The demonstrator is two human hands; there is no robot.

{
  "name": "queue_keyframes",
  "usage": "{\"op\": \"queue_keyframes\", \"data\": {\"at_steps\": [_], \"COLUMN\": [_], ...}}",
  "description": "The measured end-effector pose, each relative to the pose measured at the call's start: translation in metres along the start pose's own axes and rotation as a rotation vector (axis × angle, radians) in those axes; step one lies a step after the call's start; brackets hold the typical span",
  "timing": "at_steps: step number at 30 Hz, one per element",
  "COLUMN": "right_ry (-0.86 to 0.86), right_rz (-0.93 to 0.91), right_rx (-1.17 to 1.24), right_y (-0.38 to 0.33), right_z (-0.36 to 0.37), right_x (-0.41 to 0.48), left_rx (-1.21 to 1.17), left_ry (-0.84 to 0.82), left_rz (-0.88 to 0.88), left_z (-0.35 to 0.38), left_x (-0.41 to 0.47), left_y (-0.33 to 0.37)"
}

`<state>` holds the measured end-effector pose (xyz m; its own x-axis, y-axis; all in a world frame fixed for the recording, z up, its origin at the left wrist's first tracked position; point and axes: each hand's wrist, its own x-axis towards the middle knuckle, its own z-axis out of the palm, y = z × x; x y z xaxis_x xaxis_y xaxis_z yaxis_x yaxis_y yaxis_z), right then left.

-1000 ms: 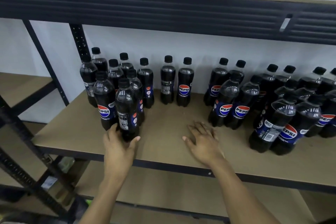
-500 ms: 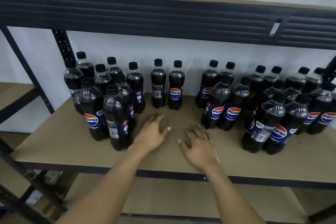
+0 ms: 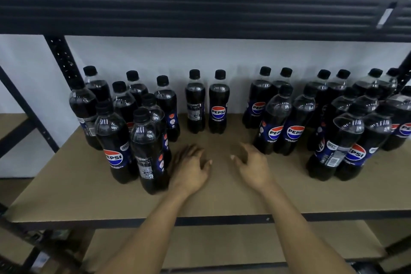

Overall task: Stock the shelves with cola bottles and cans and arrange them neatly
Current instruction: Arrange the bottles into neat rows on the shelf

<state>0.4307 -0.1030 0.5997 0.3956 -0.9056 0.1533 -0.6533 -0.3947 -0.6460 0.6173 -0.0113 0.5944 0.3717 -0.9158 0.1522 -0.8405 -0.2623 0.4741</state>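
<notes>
Arranging step in hand: left hand (image 3: 189,170) and right hand (image 3: 253,168), both empty with fingers loosely curled, sit over the shelf (image 3: 222,203) gap; next move probably requires gripping the middle bottles (image 3: 219,107).

glossy plastic bottles (image 3: 219,104), matt board shelf (image 3: 222,198)

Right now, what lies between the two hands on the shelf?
Nothing: in the head view, only bare shelf separates the left hand from the right hand.
</notes>
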Motion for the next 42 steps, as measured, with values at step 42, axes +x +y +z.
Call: {"op": "queue_keyframes", "data": {"at_steps": [42], "right_ry": [0.121], "right_rz": [0.032], "right_rx": [0.486], "right_y": [-0.028], "right_z": [0.033], "right_x": [0.115], "left_rx": [-0.478], "left_ry": [0.628], "left_rz": [-0.231], "left_z": [0.003], "left_x": [0.135], "left_y": [0.029]}}
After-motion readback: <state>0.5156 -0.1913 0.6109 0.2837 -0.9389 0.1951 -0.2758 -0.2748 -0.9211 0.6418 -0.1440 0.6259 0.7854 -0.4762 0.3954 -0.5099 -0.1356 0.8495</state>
